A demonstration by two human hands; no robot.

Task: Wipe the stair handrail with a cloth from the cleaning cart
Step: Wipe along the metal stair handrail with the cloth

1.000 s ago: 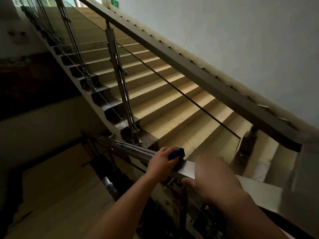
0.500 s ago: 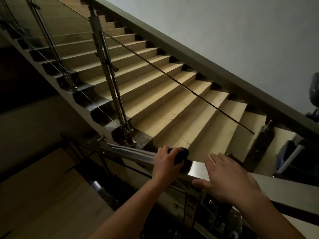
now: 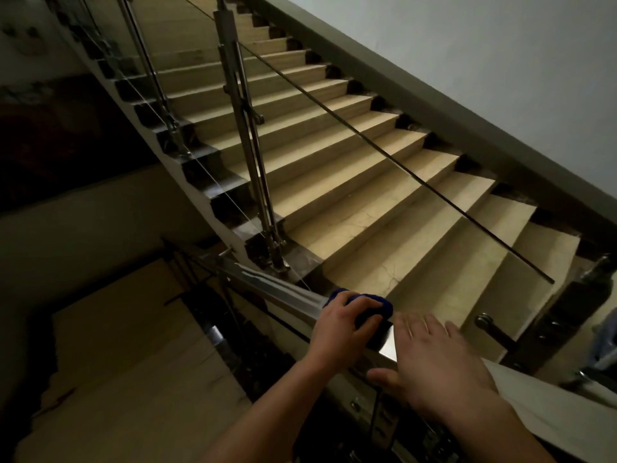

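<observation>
A flat steel handrail (image 3: 267,289) runs across the lower middle of the head view, from centre left down to the right. My left hand (image 3: 344,329) grips a dark blue cloth (image 3: 380,304) and presses it on top of the rail. Only the cloth's far edge shows past my fingers. My right hand (image 3: 434,365) lies flat on the rail just right of the cloth, fingers spread and empty, thumb under the rail's near edge. A wet streak shines on the rail left of the cloth.
Beige stairs (image 3: 367,182) climb beyond the rail, lined with steel balusters (image 3: 247,128) and a thin dark glass-panel edge (image 3: 400,168). Below left is a lower landing (image 3: 117,345). At the far right edge stands part of a bluish cart (image 3: 606,342). A grey wall fills the upper right.
The camera has tilted down and left, so the upper sloping rail has left view. My left hand with the cloth stays near the same stretch of rail; my right hand has flattened on it.
</observation>
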